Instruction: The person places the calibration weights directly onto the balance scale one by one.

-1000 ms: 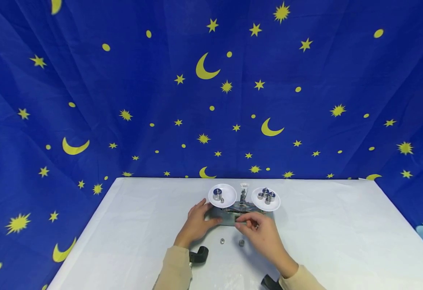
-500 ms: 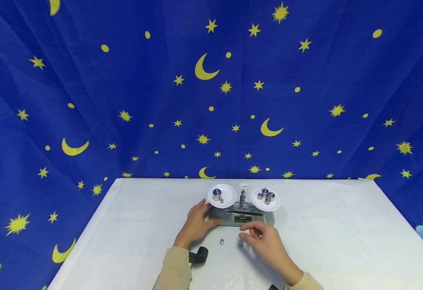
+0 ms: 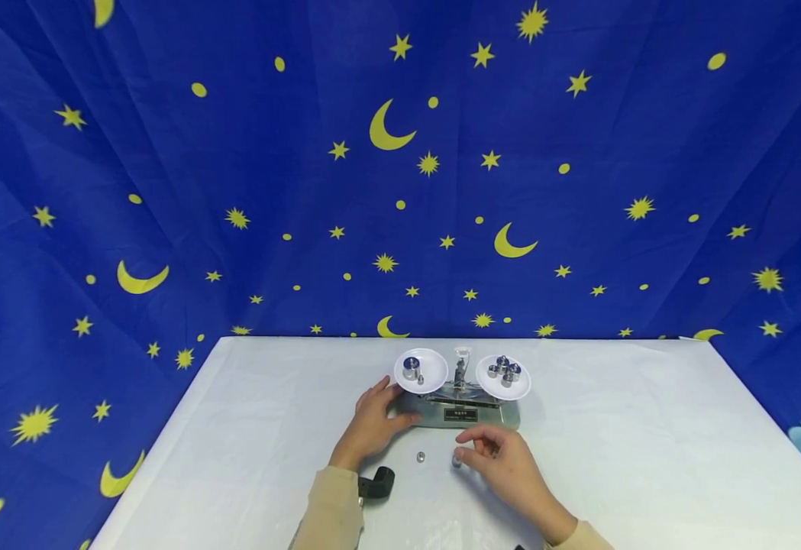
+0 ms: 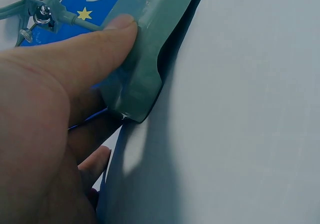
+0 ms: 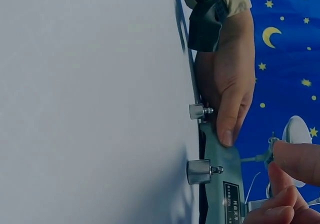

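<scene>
A green-grey balance scale (image 3: 430,415) carries two white pans. Its left end is held by my left hand (image 3: 371,428), the thumb (image 4: 117,31) on the base's top face and the other fingers round its edge. My right hand (image 3: 506,466) hovers in front of the nameplate, thumb and index finger apart, nothing between them. Right by that thumb, a metal weight (image 5: 198,172) stands on the table, partly covered in the head view. A smaller weight (image 3: 421,457) stands left of it. Two weights sit on the left pan (image 3: 434,365); several fill the right pan (image 3: 521,386).
The white table (image 3: 647,443) ends at a blue curtain (image 3: 579,198) with yellow moons and stars. A black wrist-worn device (image 3: 378,483) sticks out beside my left sleeve (image 3: 331,508).
My right hand has drawn back from the scale's base toward me and the larger loose weight, uncovering the nameplate. My left hand has stayed on the base.
</scene>
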Demonstrator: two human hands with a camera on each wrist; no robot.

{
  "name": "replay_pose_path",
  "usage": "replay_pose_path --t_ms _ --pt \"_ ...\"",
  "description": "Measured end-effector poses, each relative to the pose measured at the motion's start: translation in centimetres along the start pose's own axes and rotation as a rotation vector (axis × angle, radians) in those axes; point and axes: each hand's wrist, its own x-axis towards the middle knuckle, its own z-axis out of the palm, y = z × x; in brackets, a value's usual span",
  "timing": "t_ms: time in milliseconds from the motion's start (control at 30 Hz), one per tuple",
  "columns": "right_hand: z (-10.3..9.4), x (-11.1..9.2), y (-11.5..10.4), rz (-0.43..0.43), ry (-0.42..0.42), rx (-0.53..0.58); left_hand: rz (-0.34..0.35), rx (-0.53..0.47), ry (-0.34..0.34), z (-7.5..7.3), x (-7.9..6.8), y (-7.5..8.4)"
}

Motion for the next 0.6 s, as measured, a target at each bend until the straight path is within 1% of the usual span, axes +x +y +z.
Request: replay_pose_path --t_ms 100,233,467,600 --pt "0.04 0.02 0.18 0.021 -0.005 0.004 -0.007 -0.004 -0.001 -0.01 -0.06 -0.02" --pt "0.04 0.05 0.37 0.050 -0.013 0.017 0.004 -0.004 0.002 0.01 -0.05 -0.04" --pt "0.03 -0.01 0.60 0.103 -0.044 0.076 0.018 0.003 0.009 0.01 -0.04 -0.07" --pt "0.08 -0.05 0.77 0.125 -0.053 0.088 0.018 0.008 0.010 0.00 0.01 -0.10"
